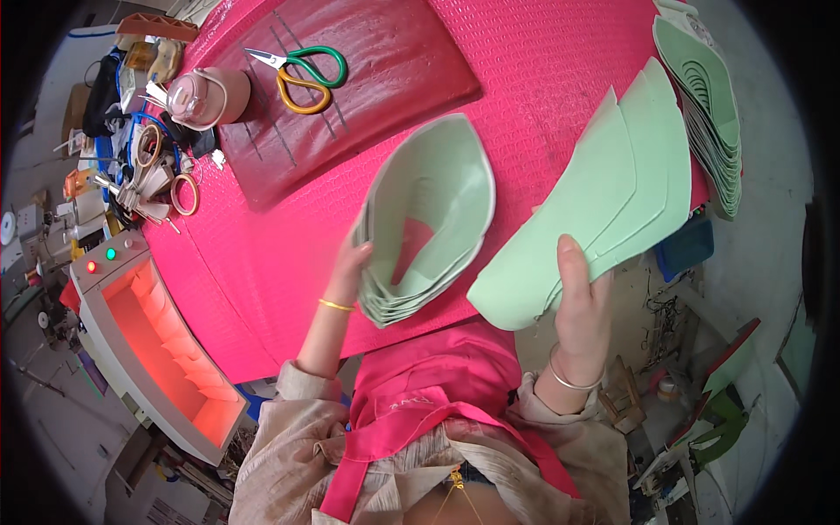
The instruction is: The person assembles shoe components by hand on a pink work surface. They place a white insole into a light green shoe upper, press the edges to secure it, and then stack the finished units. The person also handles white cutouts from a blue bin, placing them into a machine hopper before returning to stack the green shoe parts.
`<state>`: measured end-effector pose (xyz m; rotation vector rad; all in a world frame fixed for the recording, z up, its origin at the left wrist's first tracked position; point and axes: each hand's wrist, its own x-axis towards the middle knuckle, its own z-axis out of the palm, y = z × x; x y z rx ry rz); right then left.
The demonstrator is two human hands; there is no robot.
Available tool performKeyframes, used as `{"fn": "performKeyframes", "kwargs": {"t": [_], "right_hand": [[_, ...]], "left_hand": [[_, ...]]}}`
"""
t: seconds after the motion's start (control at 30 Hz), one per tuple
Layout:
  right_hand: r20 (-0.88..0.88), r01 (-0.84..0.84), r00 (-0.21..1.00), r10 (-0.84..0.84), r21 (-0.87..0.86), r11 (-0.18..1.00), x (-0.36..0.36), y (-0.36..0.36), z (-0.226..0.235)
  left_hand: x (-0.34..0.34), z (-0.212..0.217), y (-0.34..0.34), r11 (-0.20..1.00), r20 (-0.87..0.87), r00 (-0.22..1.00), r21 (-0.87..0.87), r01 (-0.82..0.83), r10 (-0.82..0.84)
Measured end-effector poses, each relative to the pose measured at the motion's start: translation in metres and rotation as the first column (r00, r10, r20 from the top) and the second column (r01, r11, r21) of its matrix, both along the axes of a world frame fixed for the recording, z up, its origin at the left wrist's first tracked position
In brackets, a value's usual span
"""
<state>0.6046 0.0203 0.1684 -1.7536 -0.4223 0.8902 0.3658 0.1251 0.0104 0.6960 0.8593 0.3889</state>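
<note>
My left hand (352,273) grips the left side of a nested stack of pale green curved pieces (442,175). The stack bows open into a pointed oval, and the pink tabletop shows through its middle. To the right, my right hand (582,302) is closed on a fanned bundle of pale green sheet pieces (604,184), thumb on the top face and other fingers mostly hidden beneath. The bundle tilts over the table's right edge. The two green groups are apart from each other.
A pink textured cover (516,79) lies over the table. On it are a dark red pad (385,52), green-and-orange scissors (306,79) and a lidded pink cup (210,96). More nested green pieces (709,114) hang at the right edge. A lit orange-red box (171,341) stands left.
</note>
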Motion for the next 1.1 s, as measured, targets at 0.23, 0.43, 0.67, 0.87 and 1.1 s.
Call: {"fn": "performKeyframes", "kwargs": {"t": [0.23,0.43,0.67,0.87,1.1], "right_hand": [[0.167,-0.453,0.86,0.481,-0.182,0.873,-0.036,0.014,-0.015],[0.077,-0.428,0.903,0.422,0.093,0.899,-0.097,0.049,-0.058],[-0.052,-0.581,0.812,0.582,-0.177,0.795,-0.157,0.054,-0.102],[0.281,-0.838,0.455,0.845,-0.187,0.513,-0.145,0.016,-0.084],[0.6,-0.26,0.716,0.356,-0.244,0.934,-0.052,0.079,-0.097]], "left_hand": [[-0.079,0.01,0.018,0.978,-0.378,0.925,0.171,0.122,-0.049],[-0.07,0.029,-0.003,0.989,-0.166,0.985,0.147,-0.028,0.052],[-0.073,0.017,-0.047,0.974,-0.149,0.962,0.024,-0.226,0.227],[-0.081,0.011,-0.04,0.993,-0.161,0.981,0.066,-0.097,0.107],[-0.066,0.027,-0.027,0.94,-0.259,0.937,0.306,-0.153,0.237]]}}
